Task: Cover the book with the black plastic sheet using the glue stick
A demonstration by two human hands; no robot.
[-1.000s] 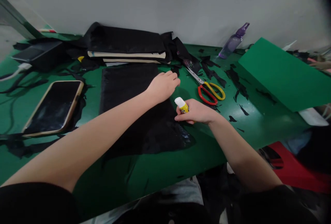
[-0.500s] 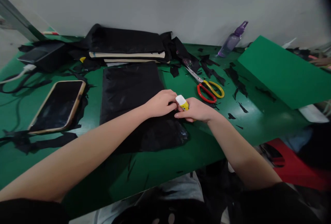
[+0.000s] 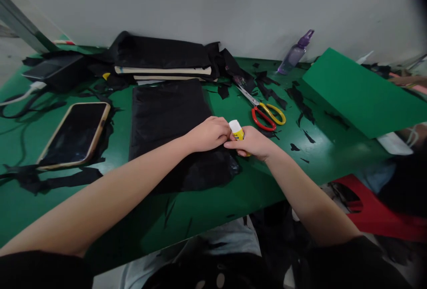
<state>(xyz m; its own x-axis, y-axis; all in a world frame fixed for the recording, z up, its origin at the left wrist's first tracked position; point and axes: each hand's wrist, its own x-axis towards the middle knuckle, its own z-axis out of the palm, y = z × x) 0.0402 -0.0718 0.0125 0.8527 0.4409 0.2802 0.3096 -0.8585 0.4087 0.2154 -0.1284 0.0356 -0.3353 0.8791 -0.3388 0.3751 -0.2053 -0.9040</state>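
Observation:
A black fabric-covered panel (image 3: 170, 106) lies flat on the green table, and both hands meet at its right edge. My right hand (image 3: 251, 141) is wrapped round a glue stick (image 3: 236, 129) with a yellow body and a white end pointing up and away from me. My left hand (image 3: 211, 134) rests over the panel with its fingers curled and pinched at the edge, touching the right hand's fingers. What those left fingers hold, if anything, is hidden. Just beyond the right hand lie scissors (image 3: 265, 113) with one red and one yellow handle, blades pointing back left.
A phone (image 3: 75, 133) lies at left, with a black box (image 3: 55, 73) and cable behind it. Stacked black-covered boards (image 3: 163, 53) stand along the wall. A purple bottle (image 3: 292, 57), a green board (image 3: 363, 93) and black scraps (image 3: 302, 104) are at right.
Both hands stay at the panel's right edge, with only slight finger movement. The view has shifted a little, so things on the right appear slightly further left.

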